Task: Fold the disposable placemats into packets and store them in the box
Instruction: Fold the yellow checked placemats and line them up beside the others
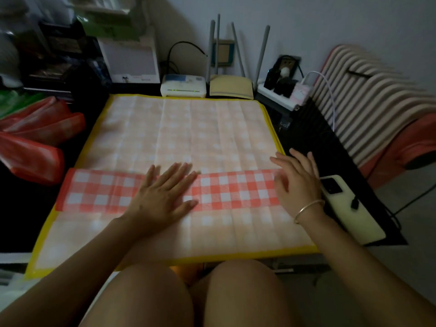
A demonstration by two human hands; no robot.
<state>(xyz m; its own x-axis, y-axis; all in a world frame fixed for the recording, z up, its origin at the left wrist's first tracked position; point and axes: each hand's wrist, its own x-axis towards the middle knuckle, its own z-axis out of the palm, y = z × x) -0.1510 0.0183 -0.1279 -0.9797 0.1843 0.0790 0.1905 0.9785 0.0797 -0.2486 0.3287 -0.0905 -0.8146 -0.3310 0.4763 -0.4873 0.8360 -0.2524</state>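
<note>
A large pale checked placemat lies spread flat over a yellow-edged surface. Across it, near me, lies a placemat folded into a long red-and-white checked strip. My left hand presses flat on the middle of the strip with fingers straight and spread. My right hand rests on the strip's right end, fingers relaxed, a thin bracelet on the wrist. No box is plainly visible.
Red plastic packets lie at the left. A white phone with a cable lies right of the surface. A router, a yellow device and a power strip stand behind. My knees sit below the front edge.
</note>
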